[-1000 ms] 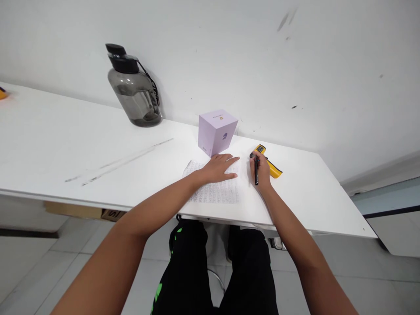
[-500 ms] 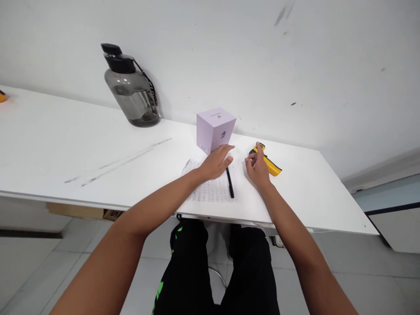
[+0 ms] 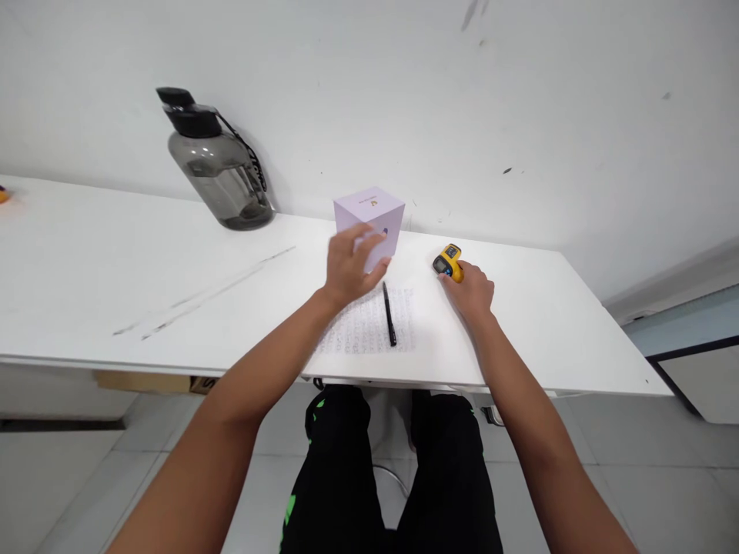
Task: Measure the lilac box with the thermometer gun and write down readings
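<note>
The right hand (image 3: 474, 291), right of the frame's center, is closing around the grip of the yellow-and-black meter (image 3: 449, 261). The fingers are wrapping the grip, and the thumb is lying near the screen. The meter's head is pointing its short length from lower left to upper right; the dark screen is occupying the lower-left end. The grip is running from the head toward the lower right, into the palm. The casing is showing smooth, rounded plastic.

The left hand (image 3: 349, 265), near the center, is standing partly open, its fingers bent and parted from the thumb, with nothing visibly in hold. It is covering part of the pale purple box (image 3: 370, 206); blur is hiding whether they are touching. The box is standing upright, presenting flat, matte faces, a gold mark on top and a dark mark on one side.

Below the box, the slim black pen (image 3: 389, 314) is lying on the paper (image 3: 358, 327), its long axis running nearly top to bottom, the lower end slanting slightly right. The paper is lying flat, displaying dense rows of marks. All are resting on the smooth white table (image 3: 554, 331). At upper left, a gray see-through bottle (image 3: 222, 181) with a black lid is standing against the wall (image 3: 375, 100).
</note>
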Demonstrator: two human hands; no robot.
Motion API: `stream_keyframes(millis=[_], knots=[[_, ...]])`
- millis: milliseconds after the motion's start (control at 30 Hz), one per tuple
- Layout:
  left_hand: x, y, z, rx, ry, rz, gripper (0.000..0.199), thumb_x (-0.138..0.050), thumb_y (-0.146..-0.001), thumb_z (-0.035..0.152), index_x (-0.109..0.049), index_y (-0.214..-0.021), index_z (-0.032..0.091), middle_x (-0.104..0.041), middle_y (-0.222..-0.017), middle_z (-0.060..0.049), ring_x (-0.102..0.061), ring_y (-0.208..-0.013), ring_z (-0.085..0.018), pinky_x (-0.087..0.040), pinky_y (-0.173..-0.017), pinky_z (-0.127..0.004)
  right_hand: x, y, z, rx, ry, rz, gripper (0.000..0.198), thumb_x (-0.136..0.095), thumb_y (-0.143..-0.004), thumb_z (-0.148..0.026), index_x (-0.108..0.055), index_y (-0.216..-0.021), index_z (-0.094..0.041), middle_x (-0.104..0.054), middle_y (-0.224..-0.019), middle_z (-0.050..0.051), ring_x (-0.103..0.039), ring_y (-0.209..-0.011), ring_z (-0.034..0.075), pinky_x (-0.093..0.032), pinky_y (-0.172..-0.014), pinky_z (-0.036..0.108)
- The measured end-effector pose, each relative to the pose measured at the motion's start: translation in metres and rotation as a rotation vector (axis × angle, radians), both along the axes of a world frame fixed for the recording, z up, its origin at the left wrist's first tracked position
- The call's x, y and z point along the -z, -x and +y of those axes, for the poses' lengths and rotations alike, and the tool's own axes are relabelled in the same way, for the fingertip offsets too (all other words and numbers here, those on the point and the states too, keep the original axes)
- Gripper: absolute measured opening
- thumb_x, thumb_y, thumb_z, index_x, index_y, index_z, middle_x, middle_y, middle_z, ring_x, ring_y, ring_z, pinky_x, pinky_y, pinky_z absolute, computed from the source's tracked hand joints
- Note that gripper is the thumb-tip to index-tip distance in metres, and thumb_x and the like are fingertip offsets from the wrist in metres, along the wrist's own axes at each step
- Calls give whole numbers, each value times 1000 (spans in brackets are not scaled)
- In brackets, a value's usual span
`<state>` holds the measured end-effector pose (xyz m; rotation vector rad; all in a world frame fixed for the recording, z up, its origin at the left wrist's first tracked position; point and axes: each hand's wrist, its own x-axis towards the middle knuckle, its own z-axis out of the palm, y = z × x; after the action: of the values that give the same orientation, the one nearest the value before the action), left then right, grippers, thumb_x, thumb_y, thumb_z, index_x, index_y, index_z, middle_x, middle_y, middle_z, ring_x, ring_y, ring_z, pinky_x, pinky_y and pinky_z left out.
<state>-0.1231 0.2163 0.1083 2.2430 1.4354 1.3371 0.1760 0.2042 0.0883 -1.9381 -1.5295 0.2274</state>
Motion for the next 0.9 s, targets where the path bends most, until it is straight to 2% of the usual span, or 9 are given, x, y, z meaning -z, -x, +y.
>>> stream_keyframes(millis=[67, 133, 233, 333, 433, 533, 600, 733, 900], knots=[[-3, 6, 5, -151, -13, -146, 88, -86, -87, 72, -57, -160, 33, -47, -181, -18, -22, -181, -50, -33, -140, -75, -4, 2, -4, -9, -108, 225, 54, -82, -86, -59, -75, -128, -26, -79, -135, 15, -71, -125, 37, -54, -111, 57], [0, 9, 11, -200, 45, -273, 117, -94, -80, 70, -36, -174, 31, -33, -189, -20, -8, -184, -50, -30, -142, -75, -9, 6, -9, -26, -171, 524, 62, -79, -85, -74, -74, -121, -24, -81, -125, 13, -74, -113, 33, -61, -97, 48], [10, 11, 18, -154, 307, -361, 143, -100, -76, 62, -11, -180, 23, -37, -185, -29, -31, -175, -54, -40, -136, -75, -16, 14, -17, -93, -139, 851, 79, -58, -88, -98, -71, -110, -23, -80, -107, 12, -76, -90, 26, -62, -73, 39], [19, 15, 25, -152, 470, -336, 146, -104, -68, 54, -15, -178, 21, -52, -175, -30, -54, -157, -57, -48, -127, -79, -18, 23, -23, -144, -148, 903, 86, -47, -88, -105, -68, -115, -26, -79, -108, 11, -76, -82, 23, -61, -64, 35], [21, 18, 29, -189, 427, -348, 134, -104, -65, 55, -29, -172, 28, -58, -170, -25, -58, -155, -57, -48, -127, -82, -14, 36, -27, -176, -238, 851, 78, -75, -83, -88, -63, -133, -29, -79, -125, 10, -78, -94, 24, -67, -79, 38], [20, 14, 27, -145, 415, -426, 122, -103, -67, 57, -36, -166, 34, -62, -166, -21, -61, -152, -53, -52, -124, -79, -4, 49, -31, -292, -321, 806, 97, -88, -82, -63, -46, -164, -34, -73, -146, 14, -77, -128, 31, -67, -105, 51], [18, 7, 20, -78, 423, -442, 118, -102, -68, 58, -37, -165, 36, -65, -163, -19, -65, -149, -49, -58, -120, -74, 3, 56, -35, -359, -341, 776, 108, -86, -85, -58, -32, -176, -36, -67, -157, 16, -72, -143, 35, -64, -114, 57], [13, -9, 2, 10, 429, -388, 122, -101, -71, 60, -33, -169, 34, -62, -164, -19, -67, -147, -43, -64, -116, -62, 13, 61, -41, -443, -369, 692, 101, -82, -92, -59, -33, -177, -35, -55, -172, 18, -67, -151, 36, -56, -128, 61], [10, -16, -7, 55, 433, -433, 118, -100, -75, 58, -33, -169, 34, -66, -159, -19, -71, -143, -40, -66, -114, -60, 14, 61, -40, -510, -349, 703, 92, -81, -95, -59, -35, -172, -37, -62, -167, 16, -70, -147, 34, -52, -133, 64]])
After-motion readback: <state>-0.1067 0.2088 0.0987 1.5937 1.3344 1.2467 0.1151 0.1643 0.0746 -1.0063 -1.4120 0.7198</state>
